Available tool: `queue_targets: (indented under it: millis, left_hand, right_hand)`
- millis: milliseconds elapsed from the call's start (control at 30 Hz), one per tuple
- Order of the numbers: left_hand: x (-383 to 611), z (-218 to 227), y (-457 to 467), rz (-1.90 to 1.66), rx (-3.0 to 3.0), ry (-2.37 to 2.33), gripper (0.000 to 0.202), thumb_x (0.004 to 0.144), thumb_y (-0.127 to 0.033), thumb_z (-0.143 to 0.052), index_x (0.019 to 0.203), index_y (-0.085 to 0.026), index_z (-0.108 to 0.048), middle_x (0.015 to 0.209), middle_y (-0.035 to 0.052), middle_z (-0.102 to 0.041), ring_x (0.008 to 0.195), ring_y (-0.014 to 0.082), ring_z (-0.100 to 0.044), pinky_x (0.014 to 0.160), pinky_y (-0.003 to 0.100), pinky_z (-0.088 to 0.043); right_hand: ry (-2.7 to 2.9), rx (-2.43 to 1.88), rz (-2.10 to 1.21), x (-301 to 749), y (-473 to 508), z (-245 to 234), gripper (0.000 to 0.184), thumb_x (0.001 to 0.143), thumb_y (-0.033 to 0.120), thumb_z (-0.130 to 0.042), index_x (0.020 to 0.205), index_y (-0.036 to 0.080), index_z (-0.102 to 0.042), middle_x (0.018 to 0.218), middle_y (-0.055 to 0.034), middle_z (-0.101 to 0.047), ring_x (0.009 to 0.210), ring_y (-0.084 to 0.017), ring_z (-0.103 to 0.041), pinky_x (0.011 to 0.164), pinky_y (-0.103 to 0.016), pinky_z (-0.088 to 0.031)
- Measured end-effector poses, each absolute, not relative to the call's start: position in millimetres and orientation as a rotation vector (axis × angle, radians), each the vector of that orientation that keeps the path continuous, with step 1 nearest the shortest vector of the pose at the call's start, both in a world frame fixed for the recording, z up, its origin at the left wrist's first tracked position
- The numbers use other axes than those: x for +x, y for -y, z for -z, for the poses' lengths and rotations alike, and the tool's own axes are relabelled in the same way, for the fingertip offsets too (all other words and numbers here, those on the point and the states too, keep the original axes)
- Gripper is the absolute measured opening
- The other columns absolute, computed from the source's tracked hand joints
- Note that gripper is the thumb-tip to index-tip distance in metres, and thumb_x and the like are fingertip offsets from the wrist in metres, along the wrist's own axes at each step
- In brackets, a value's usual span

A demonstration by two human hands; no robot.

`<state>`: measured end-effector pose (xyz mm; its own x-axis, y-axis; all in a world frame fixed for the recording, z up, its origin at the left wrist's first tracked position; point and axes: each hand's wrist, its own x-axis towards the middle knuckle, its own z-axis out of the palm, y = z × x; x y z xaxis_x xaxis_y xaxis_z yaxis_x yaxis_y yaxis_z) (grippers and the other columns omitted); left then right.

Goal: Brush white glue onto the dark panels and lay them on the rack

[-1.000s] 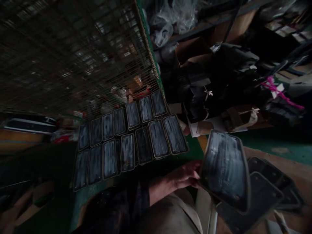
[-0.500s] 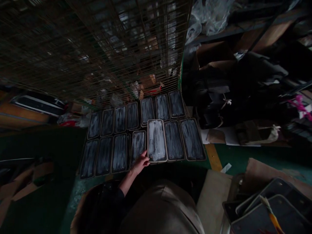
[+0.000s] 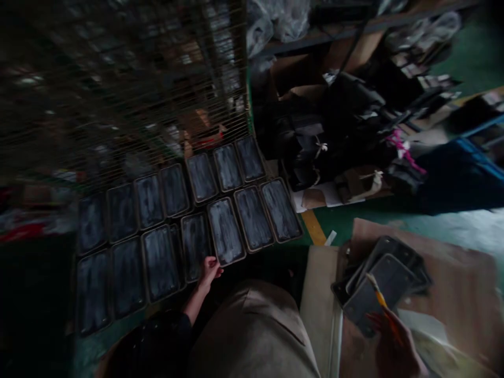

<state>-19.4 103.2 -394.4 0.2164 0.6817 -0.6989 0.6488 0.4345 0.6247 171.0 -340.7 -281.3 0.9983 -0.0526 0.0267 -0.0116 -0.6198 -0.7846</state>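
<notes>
My left hand (image 3: 210,271) has its fingers curled at the lower left corner of a dark rectangular panel (image 3: 226,231), whose face is streaked with a whitish coating and edged by a pale rim. Similar streaked panels lie on both sides of it and in a second row behind. At the lower right, my right hand (image 3: 396,336) is closed around a paintbrush (image 3: 378,296) with a yellow-orange handle and pale bristles. Its bristles are over a stack of dark panels (image 3: 388,275), which show no white streaks.
A tall wire-mesh cage (image 3: 157,94) stands behind the panel rows. Right of it are dark bundles (image 3: 303,139) tied with pale strips. Brown cardboard (image 3: 457,278) lies beneath the panel stack. My knee (image 3: 252,325) is between the hands, and the floor (image 3: 334,220) is green.
My view has swung right, bringing my right hand with the brush into sight. The panel at my left hand has lowered toward its row. My left fingers have curled in.
</notes>
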Motion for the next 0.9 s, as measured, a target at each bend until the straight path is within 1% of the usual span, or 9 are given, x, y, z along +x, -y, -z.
queue_targets:
  millis: [100, 200, 333, 400, 467, 533, 633, 767, 900]
  left_hand:
    - [-29, 396, -94, 0.019, 1.408, -1.578, 0.02, 0.077, -0.021, -0.06, 0.089, -0.021, -0.043, 0.064, -0.0068, -0.054, 0.046, 0.0079, -0.057, 0.046, 0.017, -0.043]
    - [-21, 401, -80, 0.166, 1.623, -1.518, 0.015, 0.077, -0.026, -0.06, 0.079, -0.022, -0.045, 0.054, -0.0081, -0.051, 0.042, 0.01, -0.053, 0.041, 0.017, -0.038]
    - [43, 395, -5, 0.499, 1.828, -0.85, 0.024, 0.081, -0.037, -0.058, 0.066, -0.02, -0.048, 0.046, -0.007, -0.044, 0.04, 0.0092, -0.046, 0.039, 0.017, -0.033]
    - [88, 389, 58, 0.629, 1.765, -0.53, 0.015, 0.082, -0.031, -0.056, 0.072, -0.019, -0.054, 0.054, -0.0053, -0.051, 0.045, 0.0088, -0.051, 0.041, 0.016, -0.034]
    - [129, 387, 127, 0.771, 1.621, -0.416, 0.008, 0.081, -0.026, -0.058, 0.084, -0.019, -0.057, 0.065, -0.0033, -0.057, 0.049, 0.0093, -0.056, 0.04, 0.016, -0.036]
    - [160, 390, 189, 0.914, 1.48, -0.493, 0.015, 0.078, -0.023, -0.063, 0.09, -0.018, -0.055, 0.068, -0.0027, -0.058, 0.045, 0.0092, -0.057, 0.039, 0.017, -0.038]
    - [183, 402, 256, 1.069, 1.287, -0.721, 0.026, 0.076, -0.022, -0.07, 0.093, -0.015, -0.05, 0.062, -0.0033, -0.057, 0.041, 0.0115, -0.058, 0.04, 0.02, -0.043]
    - [190, 418, 300, 1.09, 1.247, -0.841, 0.026, 0.08, -0.027, -0.07, 0.085, -0.015, -0.047, 0.057, -0.0036, -0.055, 0.043, 0.0109, -0.059, 0.042, 0.019, -0.046]
    - [193, 420, 318, 1.066, 1.219, -0.886, 0.025, 0.086, -0.033, -0.063, 0.079, -0.015, -0.047, 0.058, -0.0012, -0.058, 0.047, 0.0083, -0.061, 0.047, 0.017, -0.049]
  right_hand:
    - [-0.071, -2.371, 0.103, 162, 366, 292, 0.045, 0.089, 0.05, -0.05, 0.122, 0.022, -0.061, 0.088, -0.0097, -0.072, 0.079, -0.028, -0.071, 0.072, -0.044, -0.057]
    - [-0.093, -2.407, 0.075, 162, 394, 299, 0.043, 0.093, 0.045, -0.046, 0.123, 0.018, -0.058, 0.093, -0.0094, -0.073, 0.081, -0.022, -0.07, 0.073, -0.033, -0.056]
    - [-0.187, -2.452, 0.112, 174, 429, 302, 0.039, 0.094, 0.043, -0.046, 0.123, 0.02, -0.059, 0.092, -0.0077, -0.073, 0.08, -0.02, -0.07, 0.071, -0.03, -0.054]
    - [-0.228, -2.453, 0.151, 183, 445, 303, 0.037, 0.094, 0.043, -0.046, 0.121, 0.02, -0.06, 0.09, -0.0066, -0.073, 0.079, -0.02, -0.07, 0.071, -0.03, -0.053]
    - [-0.265, -2.43, 0.21, 193, 458, 305, 0.036, 0.094, 0.043, -0.047, 0.118, 0.02, -0.061, 0.088, -0.0061, -0.073, 0.078, -0.02, -0.07, 0.071, -0.03, -0.053]
    - [-0.304, -2.419, 0.251, 202, 470, 310, 0.034, 0.094, 0.042, -0.048, 0.117, 0.02, -0.062, 0.088, -0.0055, -0.073, 0.076, -0.019, -0.07, 0.07, -0.03, -0.053]
    - [-0.286, -2.428, 0.229, 212, 484, 322, 0.032, 0.095, 0.039, -0.048, 0.119, 0.022, -0.061, 0.09, -0.0047, -0.073, 0.078, -0.019, -0.07, 0.071, -0.03, -0.054]
    - [-0.184, -2.419, 0.182, 219, 497, 339, 0.03, 0.097, 0.033, -0.047, 0.122, 0.023, -0.06, 0.099, -0.0059, -0.072, 0.086, -0.018, -0.07, 0.078, -0.03, -0.054]
    - [-0.174, -2.411, 0.19, 226, 505, 344, 0.028, 0.097, 0.031, -0.047, 0.121, 0.023, -0.06, 0.099, -0.0064, -0.072, 0.084, -0.018, -0.07, 0.077, -0.03, -0.055]
